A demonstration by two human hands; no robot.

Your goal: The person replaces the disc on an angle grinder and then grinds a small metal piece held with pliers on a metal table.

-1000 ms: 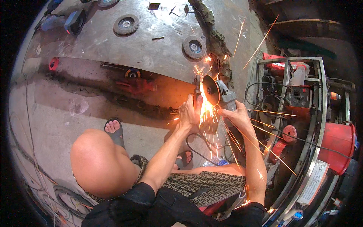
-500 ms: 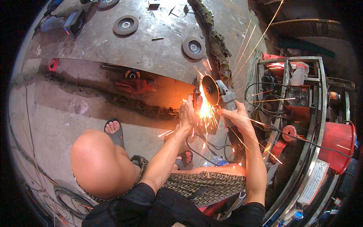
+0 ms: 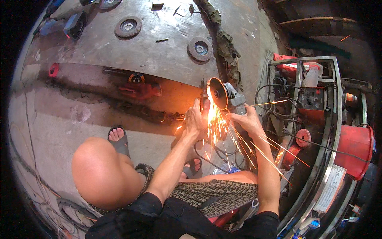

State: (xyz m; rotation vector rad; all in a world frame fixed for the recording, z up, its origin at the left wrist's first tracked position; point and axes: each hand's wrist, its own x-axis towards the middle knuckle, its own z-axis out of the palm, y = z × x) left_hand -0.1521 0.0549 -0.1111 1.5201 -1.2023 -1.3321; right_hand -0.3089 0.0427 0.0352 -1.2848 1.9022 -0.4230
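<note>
My right hand [image 3: 247,120] is wrapped round the grey body of an angle grinder [image 3: 235,98]. The grinder's round disc [image 3: 218,93] faces left, and bright sparks spray down from its near-left edge. Close beside that disc, my left hand [image 3: 194,122] grips a small dark metal piece [image 3: 204,88] standing above its fingers. The disc's edge meets or nearly meets the piece; glare hides the exact contact. Both hands are bare.
Ahead lies a metal sheet [image 3: 167,51] carrying flap discs [image 3: 200,49] and metal scraps. A red glove [image 3: 141,91] rests under its near edge. To the right stand a metal frame [image 3: 338,79] and a red bucket [image 3: 355,153]. Cables [image 3: 75,207] coil at lower left.
The scene has shifted slightly left in view. More sparks now fall downward and to the lower right, fewer fly upward. Both hands keep their grips.
</note>
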